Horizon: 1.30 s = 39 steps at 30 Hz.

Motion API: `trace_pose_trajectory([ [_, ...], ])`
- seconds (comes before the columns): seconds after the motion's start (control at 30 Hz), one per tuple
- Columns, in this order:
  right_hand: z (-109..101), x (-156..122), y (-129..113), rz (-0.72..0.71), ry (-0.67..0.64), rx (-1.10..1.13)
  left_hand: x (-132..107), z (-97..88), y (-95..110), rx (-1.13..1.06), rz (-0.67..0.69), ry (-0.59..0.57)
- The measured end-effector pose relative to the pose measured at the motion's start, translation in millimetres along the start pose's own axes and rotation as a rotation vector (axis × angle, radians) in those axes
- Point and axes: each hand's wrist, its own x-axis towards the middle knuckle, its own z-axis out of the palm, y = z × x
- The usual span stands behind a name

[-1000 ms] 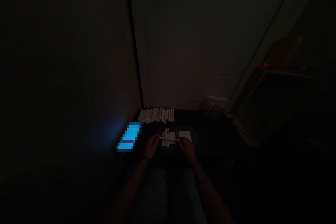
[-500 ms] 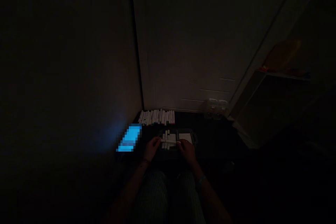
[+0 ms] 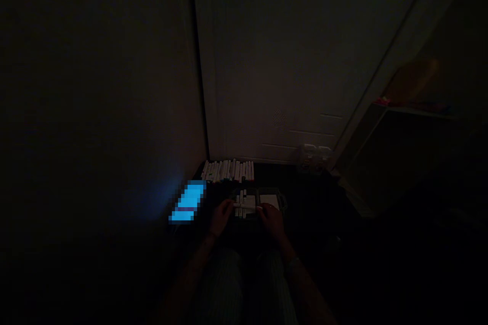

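Both my hands hold one white marker [image 3: 246, 206] sideways, a hand at each end. My left hand [image 3: 221, 216] pinches its left end, and my right hand [image 3: 271, 218] grips the right end. Beneath it lies an open clear plastic case [image 3: 282, 202] with two halves. In its left half stand a few white markers [image 3: 241, 198] side by side, crossed by the held one. Pale sheets or inserts [image 3: 269, 201] line the case. The dim light hides fine detail and the fingertips.
A row of several white markers [image 3: 229, 170] lies at the back left of the dark table [image 3: 274, 175]. A glowing blurred screen [image 3: 188, 203] is at the left. Clear containers [image 3: 315, 159] stand at the back right by the wall. A shelf [image 3: 415, 109] is further right.
Almost nothing differs. Both hands keep the marker over the case, and the view has shifted very slightly.
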Motion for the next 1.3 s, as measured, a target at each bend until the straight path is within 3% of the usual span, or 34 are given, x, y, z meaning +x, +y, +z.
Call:
trace_pose_trajectory([
  [1.3, -5.9, 0.6, -4.8, 0.030, -0.031, -0.009, -0.4, -0.5, 3.0, -0.013, -0.037, -0.012],
])
